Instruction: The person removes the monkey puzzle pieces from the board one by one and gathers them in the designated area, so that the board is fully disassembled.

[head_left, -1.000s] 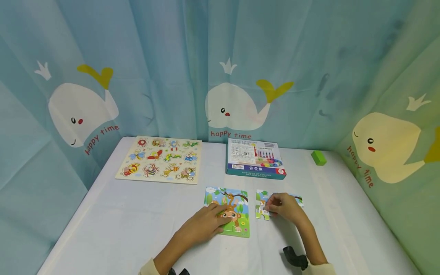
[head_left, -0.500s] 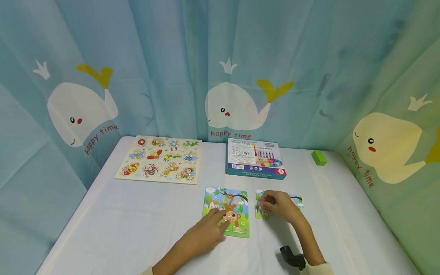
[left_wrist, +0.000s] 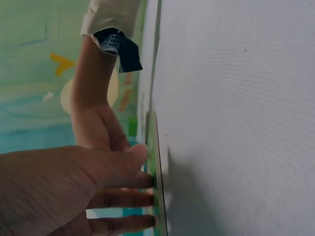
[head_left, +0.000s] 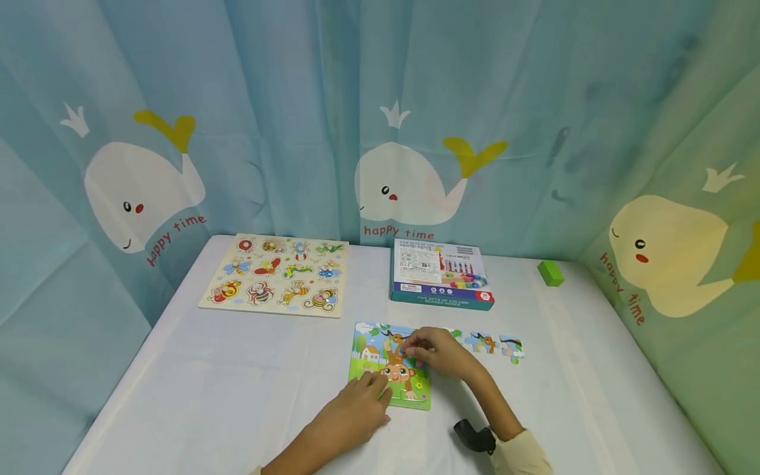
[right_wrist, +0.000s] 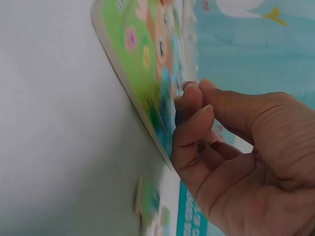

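Observation:
A square monkey jigsaw puzzle [head_left: 396, 389] in a thin tray lies near the middle of the table. My left hand [head_left: 356, 409] rests on its lower left part; in the left wrist view the fingertips [left_wrist: 145, 199] press its face. Over the puzzle's upper right, my right hand [head_left: 436, 353] pinches a small puzzle piece [right_wrist: 182, 110], mostly hidden by the fingers, with a dark blue patch showing. To the right lie loose puzzle pieces [head_left: 482, 342], including a corner piece with a branch [head_left: 512, 348]; the right forearm and hand overlap part of that area.
A wooden insect peg board [head_left: 276, 276] lies at the back left. Behind the puzzle is a flat beads box [head_left: 442, 274], and a green block [head_left: 551, 272] stands at the back right. A whale-print curtain [head_left: 332, 132] rises behind the table.
My right hand has moved left from the loose pieces to the puzzle, with a piece between its fingers. My left hand has slid slightly down, uncovering the house picture.

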Available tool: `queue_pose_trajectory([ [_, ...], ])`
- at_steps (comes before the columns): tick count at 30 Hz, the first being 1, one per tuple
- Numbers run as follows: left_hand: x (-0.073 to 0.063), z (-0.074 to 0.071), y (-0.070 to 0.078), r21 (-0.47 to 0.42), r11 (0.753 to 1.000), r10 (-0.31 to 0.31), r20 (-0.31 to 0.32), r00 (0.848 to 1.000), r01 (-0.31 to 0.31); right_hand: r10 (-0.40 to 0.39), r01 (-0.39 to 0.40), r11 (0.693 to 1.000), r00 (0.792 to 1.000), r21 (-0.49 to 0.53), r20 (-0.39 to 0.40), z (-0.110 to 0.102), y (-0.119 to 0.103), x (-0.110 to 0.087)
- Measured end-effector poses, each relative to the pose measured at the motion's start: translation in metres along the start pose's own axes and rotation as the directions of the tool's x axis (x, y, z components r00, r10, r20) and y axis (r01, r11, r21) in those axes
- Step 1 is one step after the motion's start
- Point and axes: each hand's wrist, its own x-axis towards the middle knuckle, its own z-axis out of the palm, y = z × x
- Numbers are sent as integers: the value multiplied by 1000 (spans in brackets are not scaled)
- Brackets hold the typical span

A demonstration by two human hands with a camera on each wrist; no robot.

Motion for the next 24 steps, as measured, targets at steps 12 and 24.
queue_pose_trajectory([
  [12,-17,14,-17,6,991,135,-81,987,-135,36,-36,999,999,-24,-4,13,-2,11],
  [24,-18,13,-18,-111,988,98,-74,992,-106,97,-97,995,995,3,-24,16,-8,14],
])
